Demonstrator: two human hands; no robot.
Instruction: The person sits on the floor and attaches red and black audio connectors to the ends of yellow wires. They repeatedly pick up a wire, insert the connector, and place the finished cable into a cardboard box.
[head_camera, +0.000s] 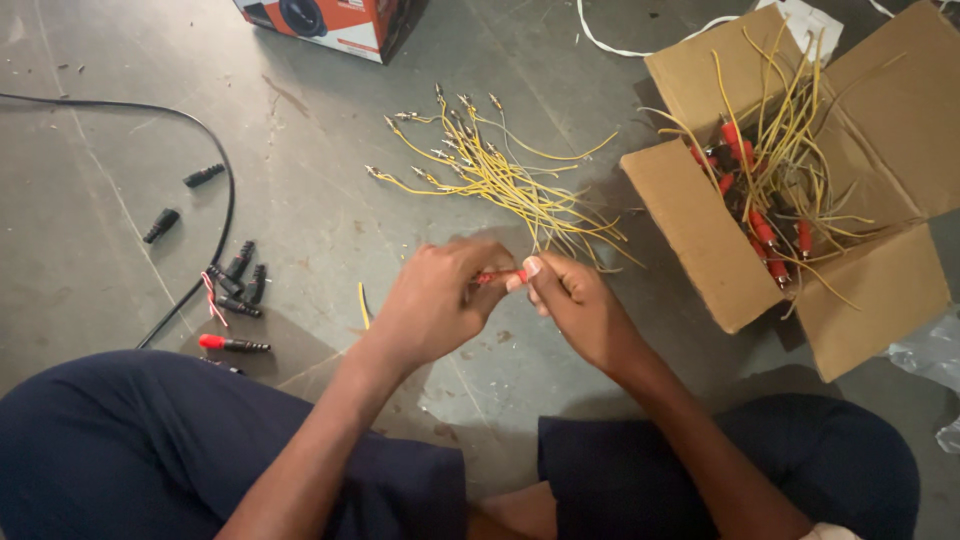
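My left hand (435, 300) and my right hand (575, 305) meet above the grey floor, both pinching a small red plug (497, 276) with a yellow wire between the fingertips. Just beyond the hands lies a loose pile of yellow wires (500, 175) with metal tips, fanned out on the floor. An open cardboard box (700, 230) to the right holds many more yellow wires with red plugs (765, 230).
Several black plug sleeves (238, 280) lie on the floor at the left, with a red-and-black connector (232, 345) nearer my knee. A black cable (215, 160) curves past them. An orange printed box (330, 22) stands at the top. My crossed legs in dark trousers (180, 450) fill the bottom.
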